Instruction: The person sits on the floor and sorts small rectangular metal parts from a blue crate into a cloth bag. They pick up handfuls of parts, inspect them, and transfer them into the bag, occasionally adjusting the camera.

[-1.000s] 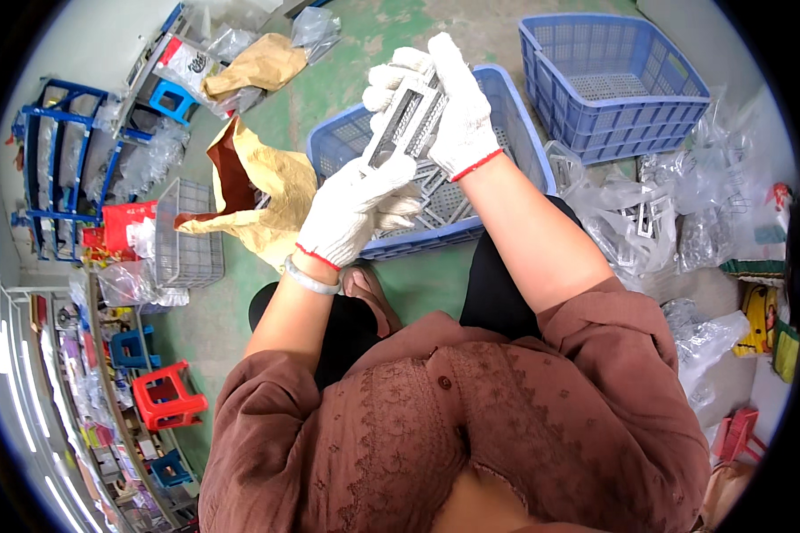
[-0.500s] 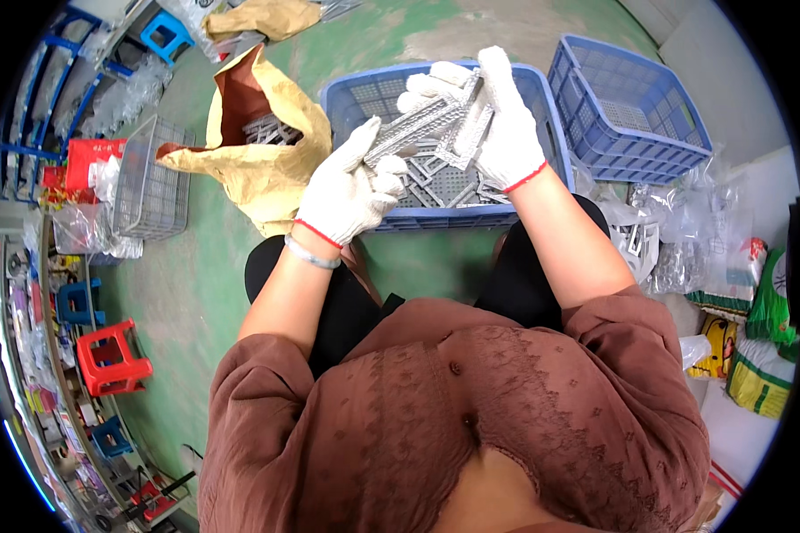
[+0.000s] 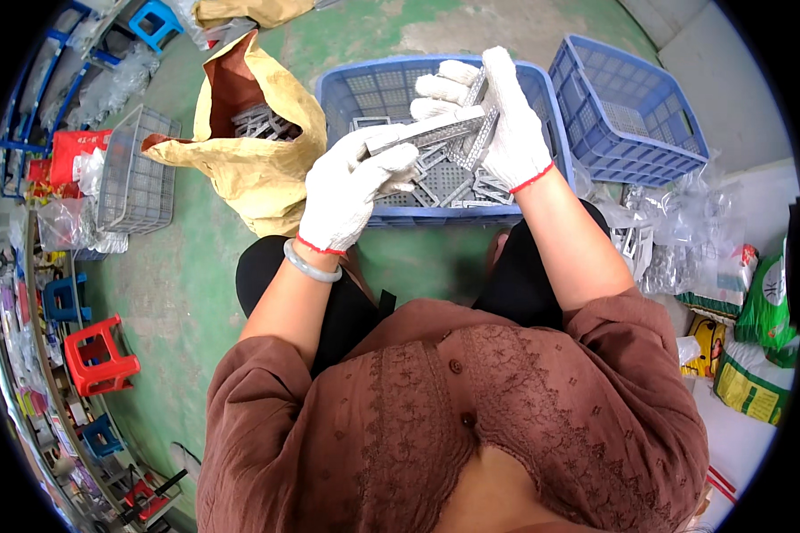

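Over the blue crate (image 3: 356, 93), our left hand (image 3: 351, 191) and right hand (image 3: 498, 124) grip a stack of grey frames (image 3: 436, 133); many lie sorted, the sack (image 3: 267, 169) holds more

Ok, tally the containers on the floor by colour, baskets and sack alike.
Blue plastic baskets: 2, one with grey metal parts, one empty
Grey wire basket: 1
Yellow-brown sack: 1
Total: 4
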A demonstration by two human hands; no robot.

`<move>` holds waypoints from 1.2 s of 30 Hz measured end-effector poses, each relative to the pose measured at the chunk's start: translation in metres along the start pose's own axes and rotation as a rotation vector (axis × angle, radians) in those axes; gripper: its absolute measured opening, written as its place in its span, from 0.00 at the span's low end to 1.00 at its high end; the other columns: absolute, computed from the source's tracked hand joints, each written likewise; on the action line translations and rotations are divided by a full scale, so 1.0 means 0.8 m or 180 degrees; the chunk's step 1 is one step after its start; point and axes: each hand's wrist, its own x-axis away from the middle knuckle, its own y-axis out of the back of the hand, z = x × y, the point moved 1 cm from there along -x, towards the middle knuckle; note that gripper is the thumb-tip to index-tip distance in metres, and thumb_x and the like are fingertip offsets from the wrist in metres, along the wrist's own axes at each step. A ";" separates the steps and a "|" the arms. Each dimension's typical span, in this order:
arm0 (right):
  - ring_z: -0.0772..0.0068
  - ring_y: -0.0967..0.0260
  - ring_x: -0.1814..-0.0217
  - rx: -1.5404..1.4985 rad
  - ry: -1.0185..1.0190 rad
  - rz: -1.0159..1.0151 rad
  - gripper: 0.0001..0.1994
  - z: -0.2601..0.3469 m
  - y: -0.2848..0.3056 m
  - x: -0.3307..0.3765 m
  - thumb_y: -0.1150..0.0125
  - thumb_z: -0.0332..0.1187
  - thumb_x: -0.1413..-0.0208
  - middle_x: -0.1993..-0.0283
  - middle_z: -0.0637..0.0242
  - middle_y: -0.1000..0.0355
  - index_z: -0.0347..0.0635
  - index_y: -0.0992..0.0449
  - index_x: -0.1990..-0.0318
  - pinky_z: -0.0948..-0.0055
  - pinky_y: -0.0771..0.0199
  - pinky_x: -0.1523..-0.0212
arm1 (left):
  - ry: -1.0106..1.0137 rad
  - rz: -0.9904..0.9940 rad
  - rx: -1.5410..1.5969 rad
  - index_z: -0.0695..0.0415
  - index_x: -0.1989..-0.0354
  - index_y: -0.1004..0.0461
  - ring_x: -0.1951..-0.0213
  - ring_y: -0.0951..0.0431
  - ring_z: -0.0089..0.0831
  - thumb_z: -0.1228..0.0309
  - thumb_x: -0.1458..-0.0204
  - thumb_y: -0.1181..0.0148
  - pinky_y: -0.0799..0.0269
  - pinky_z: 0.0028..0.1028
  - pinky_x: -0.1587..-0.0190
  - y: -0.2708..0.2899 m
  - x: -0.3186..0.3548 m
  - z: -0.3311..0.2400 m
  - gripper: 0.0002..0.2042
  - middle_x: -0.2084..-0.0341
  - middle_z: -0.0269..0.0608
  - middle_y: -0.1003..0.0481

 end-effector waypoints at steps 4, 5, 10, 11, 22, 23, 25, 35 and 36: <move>0.48 0.23 0.55 0.0074 0.0055 -0.0027 0.28 0.002 0.002 -0.001 0.45 0.58 0.37 0.55 0.48 0.24 0.38 0.32 0.49 0.51 0.21 0.53 | -0.0112 -0.0016 0.0034 0.66 0.46 0.28 0.61 0.18 0.28 0.76 0.43 0.39 0.19 0.26 0.56 -0.001 -0.001 0.005 0.16 0.58 0.43 0.21; 0.48 0.23 0.56 0.0071 0.0071 -0.0036 0.28 0.003 0.003 0.000 0.45 0.58 0.37 0.55 0.48 0.24 0.38 0.32 0.49 0.51 0.20 0.53 | -0.0159 -0.0035 0.0021 0.66 0.46 0.28 0.61 0.18 0.28 0.77 0.43 0.40 0.18 0.26 0.56 -0.002 -0.002 0.006 0.16 0.57 0.43 0.21; 0.47 0.23 0.57 0.0082 0.0108 -0.0108 0.29 0.005 0.003 0.002 0.45 0.58 0.37 0.55 0.48 0.24 0.37 0.33 0.48 0.51 0.20 0.54 | -0.0296 -0.0018 -0.0107 0.66 0.45 0.28 0.60 0.18 0.29 0.78 0.43 0.41 0.18 0.27 0.55 -0.004 -0.003 0.008 0.16 0.55 0.44 0.22; 0.47 0.23 0.57 0.0066 0.0103 -0.0125 0.29 0.005 0.003 0.003 0.45 0.57 0.37 0.55 0.48 0.24 0.37 0.33 0.48 0.52 0.20 0.54 | -0.0310 -0.0012 -0.0134 0.66 0.45 0.28 0.60 0.18 0.29 0.78 0.42 0.41 0.18 0.27 0.55 -0.004 -0.003 0.009 0.16 0.55 0.44 0.22; 0.48 0.23 0.54 0.0229 0.0105 -0.0111 0.28 0.004 0.013 0.001 0.45 0.55 0.36 0.53 0.45 0.24 0.35 0.32 0.47 0.55 0.19 0.53 | -0.0488 -0.0090 -0.0226 0.67 0.51 0.27 0.61 0.19 0.29 0.80 0.45 0.39 0.20 0.27 0.58 0.001 -0.001 0.014 0.13 0.59 0.45 0.21; 0.48 0.23 0.55 0.0364 0.0146 -0.0239 0.27 0.005 0.016 0.000 0.43 0.54 0.37 0.53 0.45 0.24 0.35 0.32 0.49 0.55 0.19 0.54 | -0.0583 -0.0073 -0.0304 0.67 0.52 0.26 0.60 0.19 0.30 0.80 0.45 0.38 0.21 0.27 0.59 0.004 -0.002 0.015 0.12 0.59 0.45 0.21; 0.51 0.23 0.59 0.0394 0.0266 -0.0538 0.26 0.007 0.018 0.001 0.38 0.53 0.40 0.56 0.47 0.25 0.37 0.33 0.50 0.55 0.19 0.58 | -0.0585 -0.0178 -0.0412 0.67 0.55 0.27 0.60 0.19 0.32 0.80 0.45 0.39 0.21 0.28 0.57 0.010 0.000 0.011 0.10 0.59 0.47 0.21; 0.55 0.27 0.70 -0.0229 0.0503 -0.0771 0.30 0.004 0.004 -0.001 0.37 0.64 0.47 0.67 0.54 0.29 0.47 0.37 0.57 0.46 0.20 0.66 | 0.0524 -0.0408 -0.0273 0.63 0.71 0.28 0.70 0.21 0.27 0.63 0.48 0.29 0.22 0.28 0.66 0.010 -0.011 0.025 0.16 0.74 0.41 0.24; 0.56 0.27 0.70 -0.0267 0.0494 -0.0804 0.30 0.002 0.000 -0.001 0.39 0.66 0.47 0.68 0.54 0.29 0.47 0.37 0.57 0.46 0.20 0.66 | 0.0449 -0.0431 -0.0747 0.62 0.73 0.29 0.72 0.23 0.27 0.62 0.48 0.28 0.23 0.27 0.67 0.003 -0.009 0.024 0.17 0.76 0.39 0.25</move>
